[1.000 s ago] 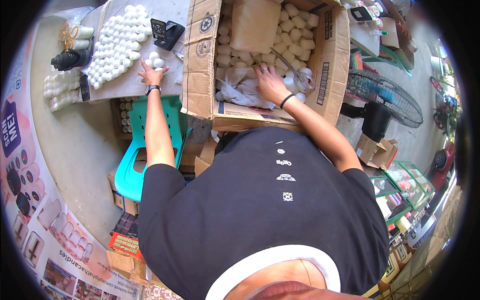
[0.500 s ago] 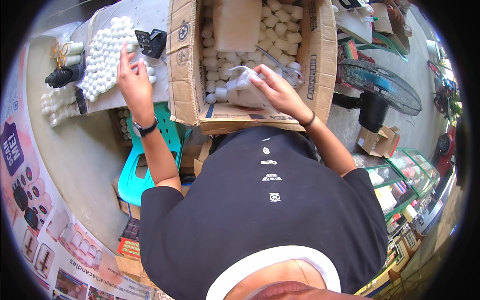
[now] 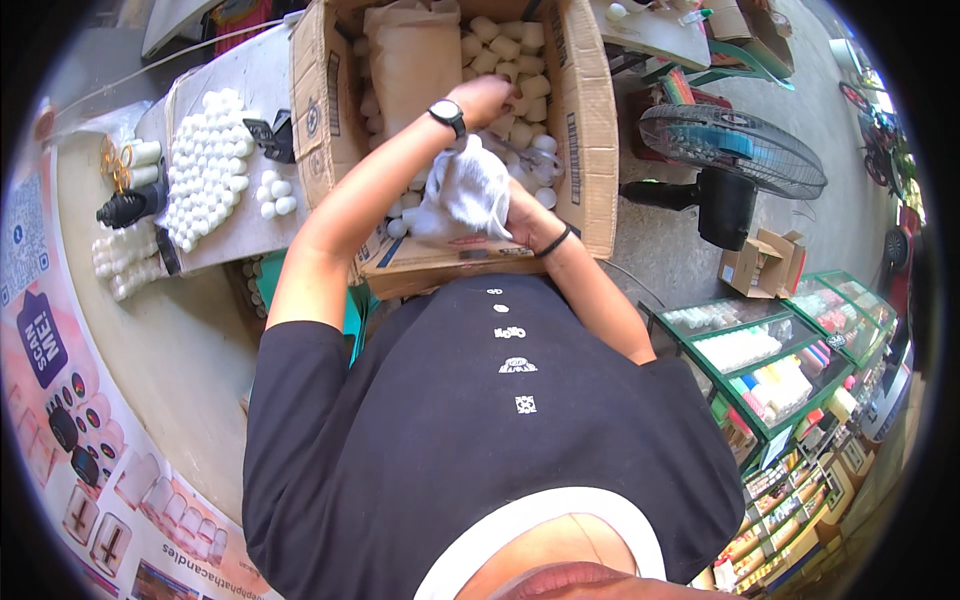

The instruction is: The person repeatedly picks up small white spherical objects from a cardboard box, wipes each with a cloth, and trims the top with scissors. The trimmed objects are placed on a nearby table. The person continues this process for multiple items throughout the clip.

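Observation:
A large cardboard box stands before me, filled with short white candles. My left hand reaches across into it, fingers curled down among the candles; whatever they pinch is hidden. Bunched up in my right hand is a white cloth, held near the box's front edge. The fingers of that hand are partly covered by the cloth. A pale, wrapped block lies on the candles toward the box's left. Beside the cloth there is a crumpled clear plastic bag.
On the table at left sit rows of white candles, a smaller group and a black device. A black fan stands right of the box. A turquoise chair is partly hidden by my left arm.
My left hand has swung from above the table's candles into the box. My right hand has brought the cloth lower and bunched it. A small candle group now shows on the table.

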Demonstrator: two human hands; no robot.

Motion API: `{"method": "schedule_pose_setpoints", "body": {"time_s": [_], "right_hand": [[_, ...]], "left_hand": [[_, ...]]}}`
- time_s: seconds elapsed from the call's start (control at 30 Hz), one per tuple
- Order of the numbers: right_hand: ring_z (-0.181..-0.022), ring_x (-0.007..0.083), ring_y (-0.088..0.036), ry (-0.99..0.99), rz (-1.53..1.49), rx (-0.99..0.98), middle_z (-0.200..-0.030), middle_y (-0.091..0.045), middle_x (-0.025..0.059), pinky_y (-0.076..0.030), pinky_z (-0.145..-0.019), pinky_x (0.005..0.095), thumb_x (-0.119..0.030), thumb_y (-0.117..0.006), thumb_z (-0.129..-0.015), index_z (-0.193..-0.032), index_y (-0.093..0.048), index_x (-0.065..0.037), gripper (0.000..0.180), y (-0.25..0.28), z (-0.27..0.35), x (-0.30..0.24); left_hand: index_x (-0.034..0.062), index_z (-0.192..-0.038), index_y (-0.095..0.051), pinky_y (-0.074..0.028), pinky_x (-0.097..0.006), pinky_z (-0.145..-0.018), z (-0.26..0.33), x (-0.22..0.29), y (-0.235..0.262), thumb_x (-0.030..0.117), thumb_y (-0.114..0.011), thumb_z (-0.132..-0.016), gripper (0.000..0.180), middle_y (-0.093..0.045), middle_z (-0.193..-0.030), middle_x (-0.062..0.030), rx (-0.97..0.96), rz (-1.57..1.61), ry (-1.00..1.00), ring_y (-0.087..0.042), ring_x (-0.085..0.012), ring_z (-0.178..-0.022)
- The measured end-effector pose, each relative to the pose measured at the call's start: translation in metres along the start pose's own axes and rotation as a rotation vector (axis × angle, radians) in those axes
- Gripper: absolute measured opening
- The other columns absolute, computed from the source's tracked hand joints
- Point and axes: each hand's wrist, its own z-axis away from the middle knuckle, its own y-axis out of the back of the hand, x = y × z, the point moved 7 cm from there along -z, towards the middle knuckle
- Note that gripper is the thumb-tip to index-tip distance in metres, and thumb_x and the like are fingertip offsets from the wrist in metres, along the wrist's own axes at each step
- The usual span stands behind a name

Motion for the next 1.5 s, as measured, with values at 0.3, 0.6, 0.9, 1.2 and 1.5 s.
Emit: {"method": "schedule_pose_setpoints", "body": {"time_s": [0.3,0.6,0.9,1.2,1.5], "right_hand": [[-0.115,0.0312,-0.057,-0.057,-0.486,-0.153,-0.124,-0.059,0.0208,-0.044,-0.102,0.0424,-0.069,-0.029,-0.091,-0.128,-0.051,0.007,0.087,-0.014,0.065,-0.01],[-0.131,0.0349,-0.042,0.287,-0.587,-0.113,-0.144,-0.041,0.0163,-0.029,-0.112,0.0492,-0.056,-0.021,-0.099,-0.145,-0.032,-0.003,0.071,0.007,0.063,-0.034],[-0.128,0.0369,-0.044,0.296,-0.501,-0.134,-0.141,-0.042,0.0207,-0.033,-0.109,0.0511,-0.071,-0.027,-0.091,-0.144,-0.033,-0.002,0.087,-0.021,0.081,-0.064],[-0.122,0.0317,-0.051,0.426,-0.439,-0.134,-0.135,-0.051,0.0164,-0.04,-0.105,0.0467,-0.072,-0.025,-0.091,-0.138,-0.042,-0.003,0.086,-0.059,0.079,-0.082],[-0.122,0.0316,-0.052,0.437,-0.345,-0.204,-0.134,-0.052,0.0183,-0.04,-0.105,0.0448,-0.078,-0.026,-0.086,-0.138,-0.04,0.003,0.098,-0.07,0.092,-0.093]], "left_hand": [[0.0099,-0.11,-0.066,-0.053,-0.043,-0.08,-0.014,-0.005,-0.019,0.032,-0.075,-0.073,0.044,-0.066,-0.103,-0.0148,-0.005,-0.239,0.145,-0.062,-0.0329,-0.098],[0.0014,-0.103,-0.065,-0.054,-0.035,-0.081,0.035,0.041,0.079,0.014,-0.074,-0.07,0.036,-0.061,-0.095,-0.0166,0.275,0.223,0.039,-0.063,-0.0291,-0.088],[0.0035,-0.108,-0.064,-0.055,-0.03,-0.084,0.118,0.106,0.14,0.004,-0.077,-0.068,0.042,-0.06,-0.11,-0.0096,0.524,0.399,0.07,-0.064,-0.0206,-0.095],[-0.0015,-0.12,-0.051,-0.037,-0.037,-0.103,0.171,0.122,0.136,0.022,-0.066,-0.082,0.047,-0.053,-0.119,-0.0158,0.856,0.836,-0.006,-0.05,-0.0248,-0.115],[0.0014,-0.127,-0.053,-0.047,-0.033,-0.093,0.175,0.095,0.056,0.05,-0.033,-0.1,0.059,-0.064,-0.115,-0.0106,0.289,1.951,0.407,-0.062,-0.0172,-0.105]]}}
